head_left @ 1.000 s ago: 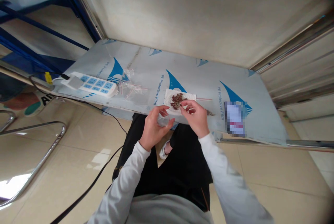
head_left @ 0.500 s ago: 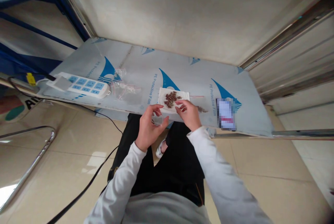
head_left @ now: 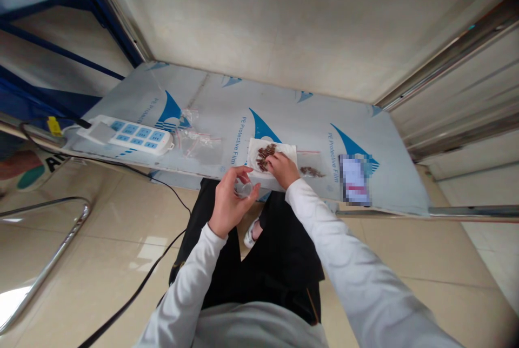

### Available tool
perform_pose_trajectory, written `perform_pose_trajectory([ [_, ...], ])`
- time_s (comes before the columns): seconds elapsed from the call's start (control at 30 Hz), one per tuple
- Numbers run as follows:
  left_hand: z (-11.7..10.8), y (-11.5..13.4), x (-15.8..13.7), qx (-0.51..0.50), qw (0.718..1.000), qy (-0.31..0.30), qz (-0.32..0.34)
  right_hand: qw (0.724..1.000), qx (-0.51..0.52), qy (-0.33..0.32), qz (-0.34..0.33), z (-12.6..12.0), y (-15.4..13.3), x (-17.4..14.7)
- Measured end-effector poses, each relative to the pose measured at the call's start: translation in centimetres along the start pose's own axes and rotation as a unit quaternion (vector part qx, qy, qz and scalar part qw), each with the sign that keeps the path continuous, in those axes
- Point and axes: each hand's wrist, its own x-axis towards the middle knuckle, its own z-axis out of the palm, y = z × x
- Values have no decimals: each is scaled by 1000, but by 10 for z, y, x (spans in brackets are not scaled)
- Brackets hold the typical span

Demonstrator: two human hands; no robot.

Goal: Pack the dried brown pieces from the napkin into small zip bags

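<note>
Brown bits [head_left: 265,151] sit on a white sheet [head_left: 289,150] on the bench [head_left: 310,121], maybe so none roll off. The left hand [head_left: 229,202] holds a clear cup [head_left: 244,189]; I cannot tell the grip of the right hand [head_left: 284,168].

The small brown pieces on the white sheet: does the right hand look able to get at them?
Most likely yes: the right hand is right at the small brown pieces, and the clear plastic container in the left hand is to one side.
</note>
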Motion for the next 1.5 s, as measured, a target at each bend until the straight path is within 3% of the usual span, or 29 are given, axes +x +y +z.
perform_pose_trajectory([
  [0.27,1,-2,1,6,1000,1,3,996,53,41,50,-11,0,0],
  [0.4,2,-3,1,7,1000,4,2,972,201,106,54,-35,-26,-22],
  [0.5,4,-1,1,-5,1000,-6,15,933,332,137,13,-61,-61,-50],
  [0.67,8,5,1,-38,998,-36,29,958,258,84,-95,-86,-100,-71],
  [0.77,8,4,-1,-32,999,-25,29,948,289,62,-120,-82,-88,-63],
  [0.87,4,1,-2,-16,1000,-2,10,942,320,82,-55,-65,-52,-46],
  [0.93,0,-1,-2,-8,1000,8,-1,962,258,91,-5,-49,-24,-31],
  [1.03,-3,-3,-3,-5,1000,15,-8,988,149,44,-19,-27,2,-13],
  [1.17,-4,-4,-3,-1,1000,19,-6,996,64,5,-64,-12,5,-1],
  [1.33,-4,-5,-2,2,1000,8,4,998,34,-12,-60,-8,5,6],
  [1.4,-4,-5,-2,4,1000,9,2,997,45,-2,-58,-14,4,4],
  [1.5,-3,-4,-1,11,1000,8,2,987,141,68,-34,-37,-15,-14],
])
